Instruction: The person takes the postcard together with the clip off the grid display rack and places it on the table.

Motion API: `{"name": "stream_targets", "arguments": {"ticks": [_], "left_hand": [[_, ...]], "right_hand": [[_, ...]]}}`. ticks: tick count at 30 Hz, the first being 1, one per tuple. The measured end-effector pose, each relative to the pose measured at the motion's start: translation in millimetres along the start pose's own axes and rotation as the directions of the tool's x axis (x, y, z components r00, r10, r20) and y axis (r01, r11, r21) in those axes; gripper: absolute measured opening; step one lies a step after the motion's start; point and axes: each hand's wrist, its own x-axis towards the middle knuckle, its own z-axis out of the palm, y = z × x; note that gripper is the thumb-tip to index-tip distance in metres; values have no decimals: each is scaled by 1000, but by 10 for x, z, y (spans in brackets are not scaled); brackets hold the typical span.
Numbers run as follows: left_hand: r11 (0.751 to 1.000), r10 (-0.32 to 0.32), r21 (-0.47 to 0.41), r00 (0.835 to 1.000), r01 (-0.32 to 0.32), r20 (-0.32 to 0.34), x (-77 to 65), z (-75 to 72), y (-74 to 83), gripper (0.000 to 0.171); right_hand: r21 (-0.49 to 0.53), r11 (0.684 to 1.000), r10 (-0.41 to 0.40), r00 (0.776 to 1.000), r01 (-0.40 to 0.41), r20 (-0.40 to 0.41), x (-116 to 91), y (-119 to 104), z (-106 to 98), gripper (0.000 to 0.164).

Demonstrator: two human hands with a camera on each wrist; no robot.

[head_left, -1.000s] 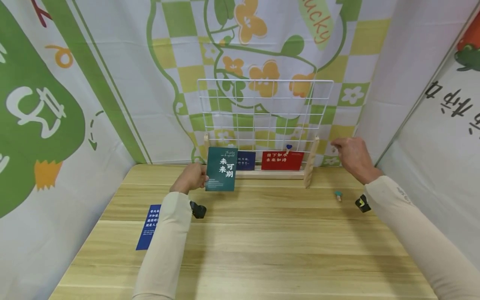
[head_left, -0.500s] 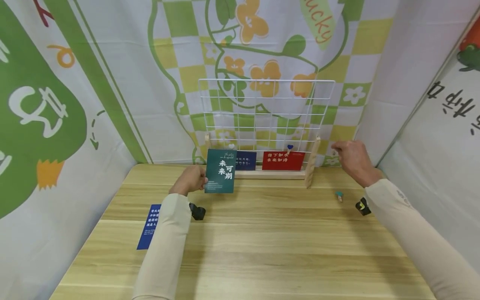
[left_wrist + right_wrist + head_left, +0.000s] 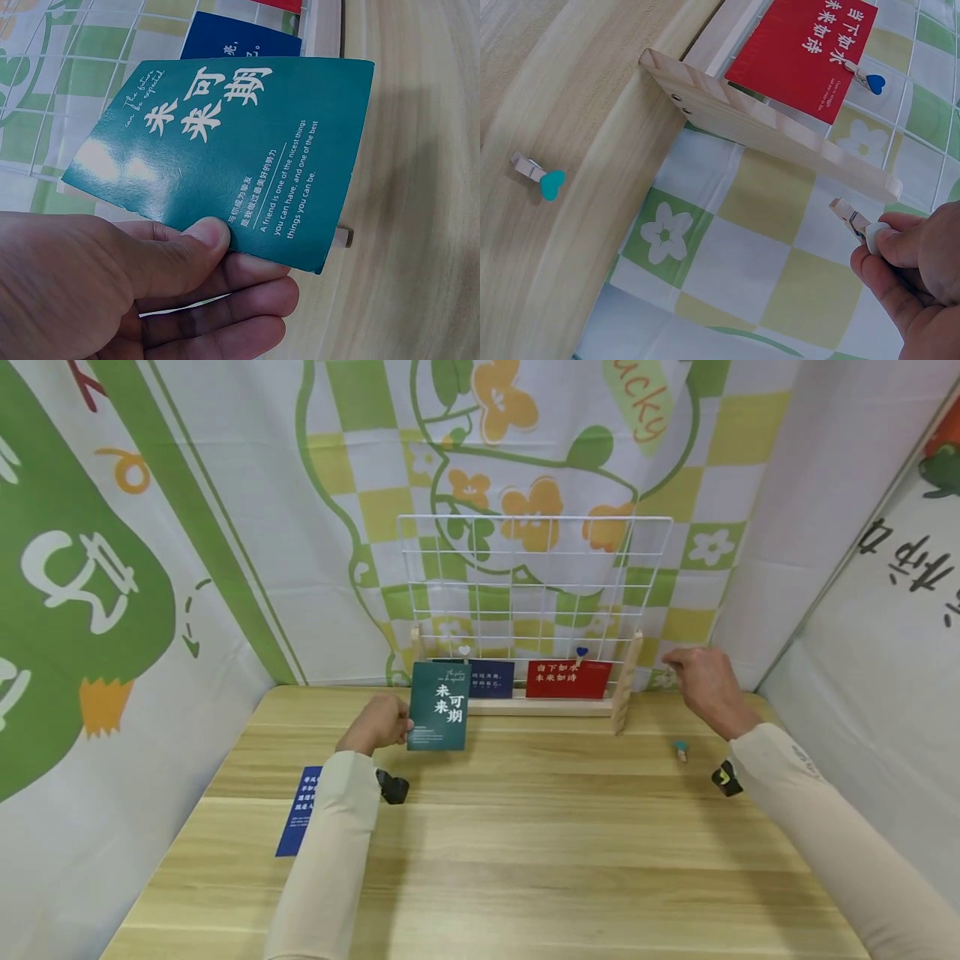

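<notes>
My left hand [image 3: 378, 722] pinches a green card [image 3: 217, 150] with white lettering by its edge, thumb on the front. In the head view the card overlaps the left end of a white wire grid rack [image 3: 525, 585]. Held between thumb and finger of my right hand [image 3: 922, 270] is a small wooden clothespin [image 3: 851, 217] with a white top. That hand is to the right of the rack's wooden post [image 3: 757, 120]. A red card [image 3: 568, 680] hangs on the grid under a blue heart clothespin [image 3: 866, 77]. Beside it is a dark blue card [image 3: 491, 680], partly behind the green one.
Another clothespin with a teal heart [image 3: 551, 184] lies on the wooden table [image 3: 540, 843] at right. A blue card [image 3: 296, 810] lies at left, partly hidden by my left sleeve [image 3: 330, 852]. Behind the rack hangs a patterned curtain [image 3: 360, 460].
The green card has shifted slightly down and left with my left hand, so a white heart clothespin shows above it. My right hand stays nearly still.
</notes>
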Motion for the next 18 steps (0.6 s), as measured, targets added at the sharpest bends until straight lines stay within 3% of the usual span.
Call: {"name": "stream_targets", "arguments": {"ticks": [18], "left_hand": [[994,-82,-64,995,85,50,-64,48,-63,16]], "right_hand": [[-7,1000,14,1000,-14,11,-117,44,81,24]]}}
